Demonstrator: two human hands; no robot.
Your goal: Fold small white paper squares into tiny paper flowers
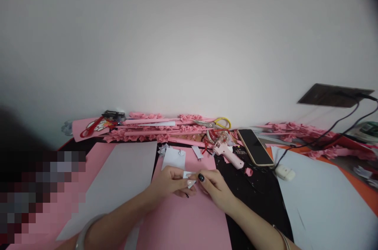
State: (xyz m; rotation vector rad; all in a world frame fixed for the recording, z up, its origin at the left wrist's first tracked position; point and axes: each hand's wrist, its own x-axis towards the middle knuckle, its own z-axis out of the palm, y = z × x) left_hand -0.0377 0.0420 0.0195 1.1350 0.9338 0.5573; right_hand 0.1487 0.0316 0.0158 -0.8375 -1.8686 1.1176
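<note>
A small piece of white paper [185,175], folded or bent, is pinched at its left side by my left hand [170,182], the thumb lying across it. My right hand [217,189] meets it from the other side, its fingers closed at the paper's right edge and its black-nailed thumb on top. Part of the paper is hidden by the fingers. Both hands are just above a pink sheet [184,222]. Right behind them lie a white card [174,158], small folded paper pieces [163,149] and a white strip [197,152].
Pink paper-flower stems [141,134] line the wall, with yellow-handled scissors [220,123] on them. A pink glue gun [228,155] and a phone [255,147] lie at right. White sheets [126,175] flank my arms. Cables [342,122] run from a wall socket [330,95].
</note>
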